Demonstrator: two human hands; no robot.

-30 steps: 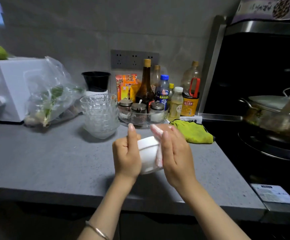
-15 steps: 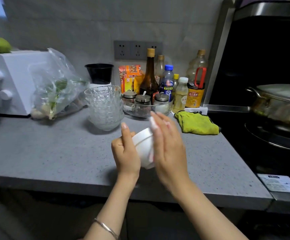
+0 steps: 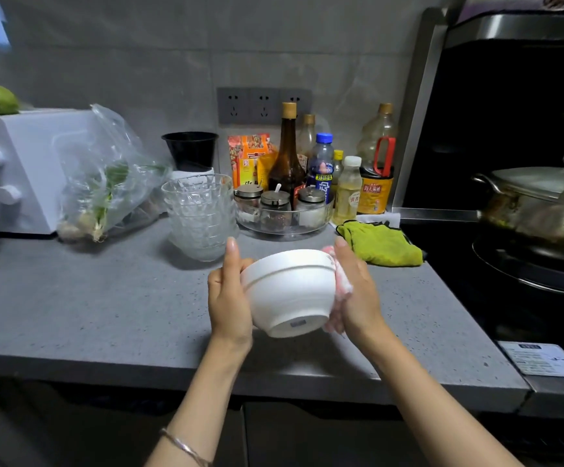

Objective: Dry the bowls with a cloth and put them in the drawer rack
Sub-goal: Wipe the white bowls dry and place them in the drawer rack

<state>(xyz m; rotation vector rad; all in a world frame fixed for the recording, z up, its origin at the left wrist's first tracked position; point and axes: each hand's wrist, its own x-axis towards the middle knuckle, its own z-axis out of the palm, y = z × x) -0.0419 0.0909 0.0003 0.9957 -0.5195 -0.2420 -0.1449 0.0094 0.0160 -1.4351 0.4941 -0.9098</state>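
1. Grey counter (image 3: 71,315), kitchen; white bowl (image 3: 290,291) held above it, tilted, base toward the camera.
2. Left hand (image 3: 228,298) grips the bowl's side; right hand (image 3: 358,298) cups pink cloth (image 3: 341,284) against the opposite wall.
3. Step: drying. Next, probably: rotate and wipe the rest; drawer rack not in view.

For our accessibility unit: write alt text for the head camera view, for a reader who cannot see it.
A left hand grips a tilted white bowl over a grey counter while the right hand holds a pink cloth against its side. Behind are stacked glass bowls, condiment bottles and a green rag.
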